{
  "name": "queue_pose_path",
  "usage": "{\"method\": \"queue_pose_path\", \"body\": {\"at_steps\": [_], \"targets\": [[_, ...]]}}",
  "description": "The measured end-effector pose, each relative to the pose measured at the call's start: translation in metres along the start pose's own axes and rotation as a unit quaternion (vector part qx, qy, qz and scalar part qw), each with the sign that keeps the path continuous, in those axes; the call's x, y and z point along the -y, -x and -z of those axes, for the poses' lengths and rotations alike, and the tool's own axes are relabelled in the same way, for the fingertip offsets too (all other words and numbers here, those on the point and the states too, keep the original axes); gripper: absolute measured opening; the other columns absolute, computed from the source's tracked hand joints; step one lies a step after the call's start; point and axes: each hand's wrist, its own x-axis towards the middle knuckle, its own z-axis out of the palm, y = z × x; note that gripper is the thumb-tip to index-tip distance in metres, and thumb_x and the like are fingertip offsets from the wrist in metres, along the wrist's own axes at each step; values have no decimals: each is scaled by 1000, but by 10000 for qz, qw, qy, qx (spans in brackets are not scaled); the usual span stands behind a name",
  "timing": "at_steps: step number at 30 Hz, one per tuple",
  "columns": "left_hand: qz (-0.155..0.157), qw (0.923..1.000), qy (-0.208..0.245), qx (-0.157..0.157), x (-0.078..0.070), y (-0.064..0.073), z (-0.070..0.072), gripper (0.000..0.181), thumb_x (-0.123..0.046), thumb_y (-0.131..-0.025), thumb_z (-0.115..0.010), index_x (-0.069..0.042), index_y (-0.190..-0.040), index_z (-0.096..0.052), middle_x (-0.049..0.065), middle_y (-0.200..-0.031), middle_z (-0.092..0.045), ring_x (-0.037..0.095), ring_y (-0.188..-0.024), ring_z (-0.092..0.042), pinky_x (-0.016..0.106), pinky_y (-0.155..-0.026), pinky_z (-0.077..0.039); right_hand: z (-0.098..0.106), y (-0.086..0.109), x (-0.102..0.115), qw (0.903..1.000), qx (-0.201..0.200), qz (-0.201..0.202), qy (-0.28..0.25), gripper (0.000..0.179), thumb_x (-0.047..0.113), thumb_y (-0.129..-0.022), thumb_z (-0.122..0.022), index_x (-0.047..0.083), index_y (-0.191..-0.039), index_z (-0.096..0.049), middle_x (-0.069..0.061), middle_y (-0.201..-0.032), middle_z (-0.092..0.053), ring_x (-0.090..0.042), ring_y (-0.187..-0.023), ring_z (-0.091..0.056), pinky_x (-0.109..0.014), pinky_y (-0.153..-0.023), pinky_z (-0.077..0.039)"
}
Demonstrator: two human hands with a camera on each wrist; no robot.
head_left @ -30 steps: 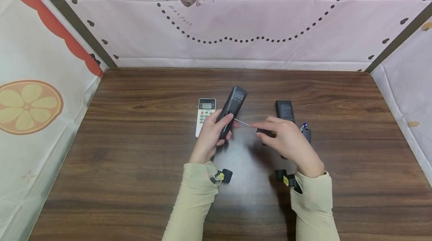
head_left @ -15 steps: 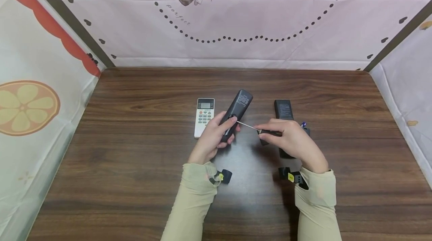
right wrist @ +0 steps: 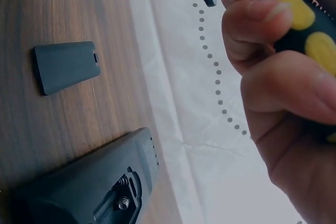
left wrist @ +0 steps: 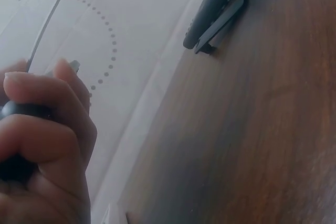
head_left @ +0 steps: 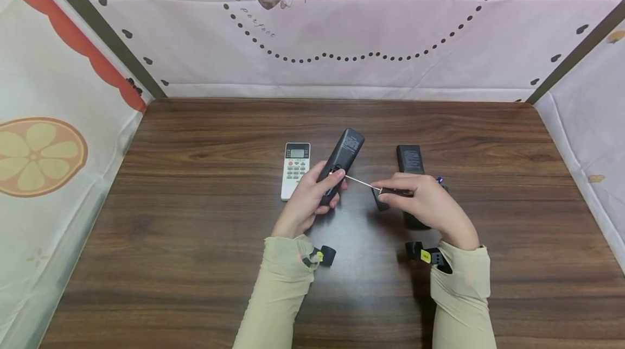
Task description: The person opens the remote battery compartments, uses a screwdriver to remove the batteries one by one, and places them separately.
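Note:
In the head view, my left hand grips a black remote control, back face up and tilted, with the thumb across its lower part. A screwdriver is pinched in my right hand. Its thin metal shaft reaches the remote beside the left thumb; the thumb hides the tip. The right wrist view shows the screwdriver's black handle with yellow patches under curled fingers. Below that hand lie a second black remote, its battery compartment uncovered with springs showing, and a loose battery cover.
A white remote with a small display lies left of the held remote. Behind the right hand, a small blue item peeks out, mostly hidden. A patterned cloth wall rises at the wooden table's back edge.
My right hand has shifted a little to the right with the screwdriver. The held remote has moved slightly right and down, mostly in the first half second. The shaft still meets it.

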Motion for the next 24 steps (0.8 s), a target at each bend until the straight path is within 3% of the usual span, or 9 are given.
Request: {"method": "queue_pose_path", "body": {"at_steps": [4,10,13,16,19,21,22,24], "targets": [[-75,9998,184,-1,-1,1,-3,44,-35,-83,-61,-10,-116,-45,12,-89,-56,13,-51,-48,18,-34,-30,0,-1,0,9999,-82,19,98,31,40,-84,-58,28,-112,-62,10,-87,-56,-10,-67,-47,-26,-56,-41],[-264,9993,248,-77,0,-1,-5,38,-29,-86,-58,-10,-116,-44,14,-95,-56,16,-55,-50,21,-37,-34,1,-1,0,9980,-537,-334,35,34,48,-83,-56,34,-114,-59,13,-106,-57,-7,-91,-52,-33,-74,-45],[-223,9993,-132,-255,2,-2,-8,36,-26,-86,-59,-12,-116,-43,17,-98,-56,18,-58,-52,22,-39,-37,3,-1,-1,9954,-828,-492,7,37,48,-83,-56,31,-115,-58,10,-110,-57,-10,-98,-53,-37,-79,-44],[-188,9939,-950,-526,6,-5,-12,36,-23,-86,-58,-15,-118,-42,20,-98,-57,18,-57,-54,24,-39,-40,5,0,-3,9923,-1076,-608,26,38,46,-84,-55,29,-117,-57,5,-110,-58,-14,-98,-53,-40,-79,-44],[-125,9770,-1988,-758,10,-10,-19,37,-20,-86,-58,-16,-120,-42,20,-87,-60,20,-53,-55,30,-39,-44,8,1,-5,9895,-1260,-702,7,38,46,-84,-55,28,-118,-57,3,-108,-59,-16,-97,-54,-41,-79,-44],[-31,9590,-2710,-835,11,-13,-24,39,-22,-86,-57,-16,-121,-41,17,-79,-61,23,-52,-57,34,-41,-47,9,2,-5,9879,-1356,-758,-36,37,45,-84,-56,29,-118,-57,4,-106,-59,-16,-96,-53,-41,-78,-44],[37,9470,-3099,-850,11,-15,-27,39,-24,-86,-56,-16,-121,-41,15,-75,-61,24,-52,-57,36,-43,-47,9,2,-6,9869,-1396,-800,-55,37,46,-84,-56,30,-117,-57,5,-105,-59,-15,-96,-53,-40,-78,-44],[47,9109,-4028,-893,11,-19,-33,41,-28,-86,-55,-17,-123,-41,12,-78,-62,23,-60,-59,37,-51,-49,9,3,-6,9856,-1465,-842,-59,37,47,-83,-56,32,-117,-57,6,-105,-59,-15,-96,-53,-40,-78,-44]]}}
